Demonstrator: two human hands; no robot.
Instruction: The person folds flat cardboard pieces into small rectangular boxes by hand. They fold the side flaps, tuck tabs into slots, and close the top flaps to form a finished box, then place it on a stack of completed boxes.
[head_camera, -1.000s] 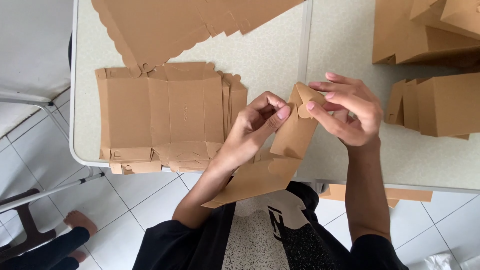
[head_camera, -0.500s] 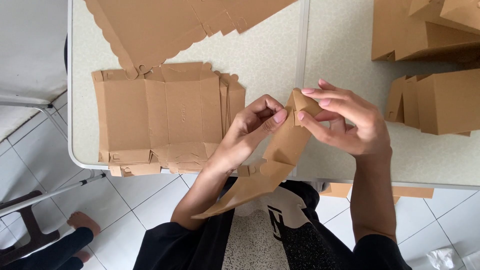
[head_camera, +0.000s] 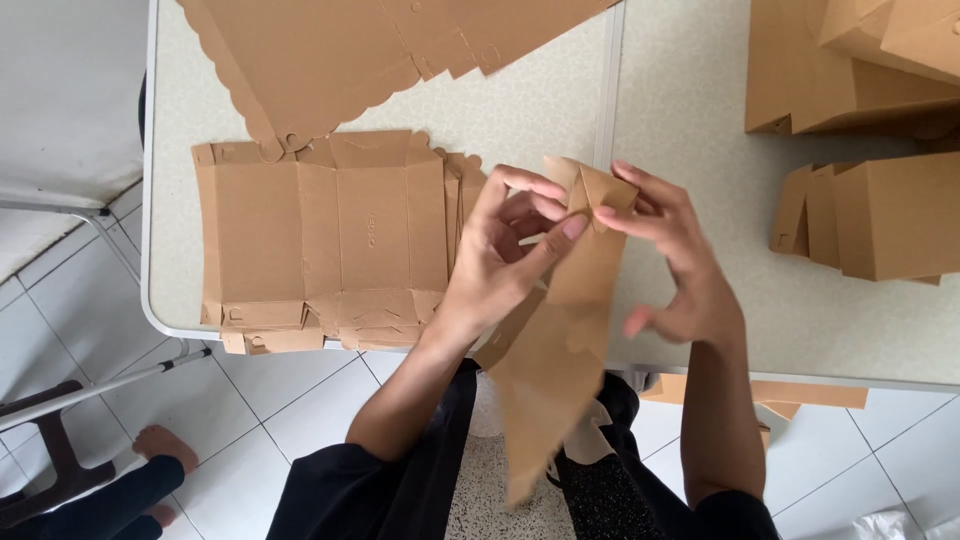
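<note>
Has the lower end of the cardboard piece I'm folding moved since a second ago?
Yes. The cardboard piece has swung its lower end right, from beside the flat stack to hanging below the table edge.

Both hands (head_camera: 590, 255) on cardboard blank (head_camera: 565, 330), over table (head_camera: 700, 130).

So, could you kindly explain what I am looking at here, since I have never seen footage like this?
There is no machine: the one picture comes from a camera on a person's head, looking down at their own bare hands. The left hand and right hand pinch the folded top end of a brown cardboard piece, which hangs down toward the lap. On the pale table a stack of flat box blanks lies left of the hands, larger scalloped-edged sheets lie farther up, and folded-up boxes stand to the right. Another person's foot shows on the tiled floor.
</note>
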